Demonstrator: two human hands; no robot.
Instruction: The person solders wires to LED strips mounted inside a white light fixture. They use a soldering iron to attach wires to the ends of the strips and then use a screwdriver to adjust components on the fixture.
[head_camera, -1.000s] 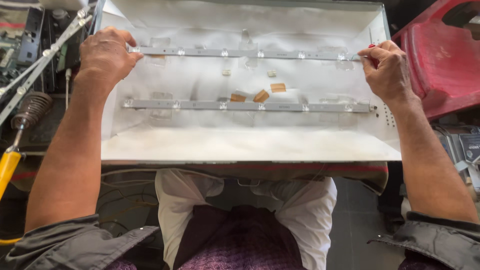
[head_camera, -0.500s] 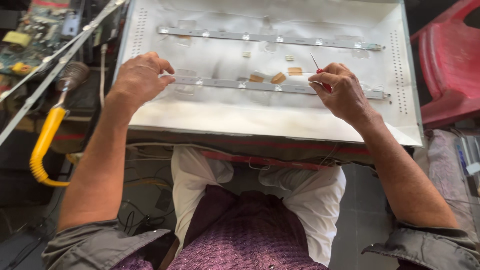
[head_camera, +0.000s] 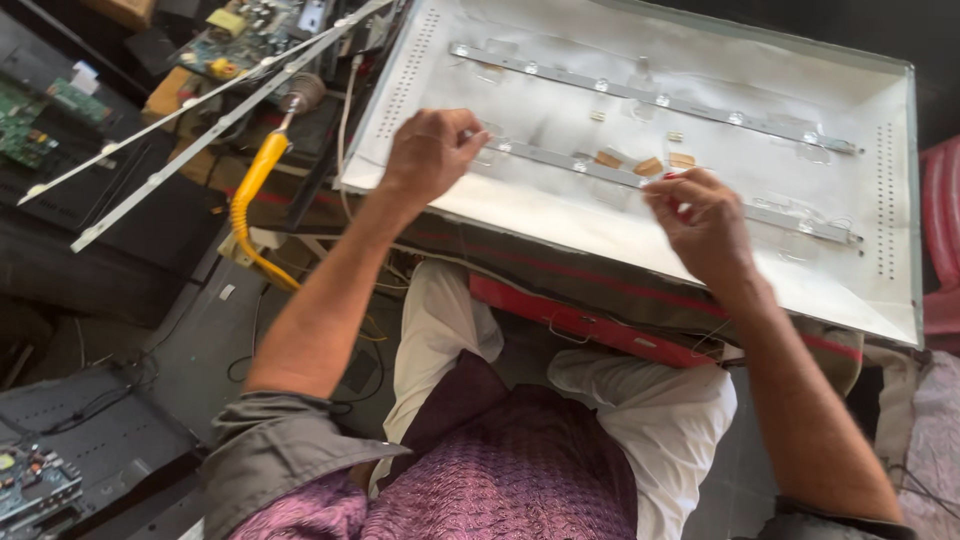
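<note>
A person is leaning over a white backlight panel (head_camera: 600, 225) lying tilted across their lap. The left hand (head_camera: 430, 155) is curling loosely over the near light strip (head_camera: 640, 180), fingers narrow, touching its left end. The right hand (head_camera: 700, 220) is pinching a small red-tipped item mid-strip. Working well here probably means a light, even touch along the strip, no bending.
</note>
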